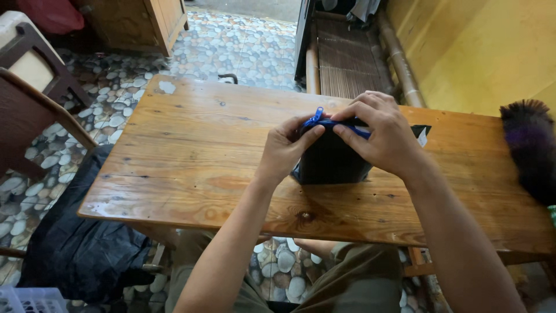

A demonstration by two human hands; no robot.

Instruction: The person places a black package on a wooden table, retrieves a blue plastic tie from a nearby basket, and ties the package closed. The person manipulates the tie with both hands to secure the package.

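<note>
A small black pouch (332, 162) with a blue zipper (319, 119) along its top stands upright in the middle of a wooden table (191, 150). My left hand (285, 149) grips the pouch's left top corner, thumb and fingers pinched near the blue zipper pull. My right hand (379, 135) lies over the right part of the top edge, fingers curled onto the zipper line. A black flap with a white tag (421, 134) shows behind my right hand.
A dark purple feather duster (530, 148) lies at the table's right end. Dark cloth (75, 232) drapes a seat at the lower left. A wooden chair (29, 110) stands left, a bamboo bench (347, 58) beyond the table. The floor is pebble-patterned tile.
</note>
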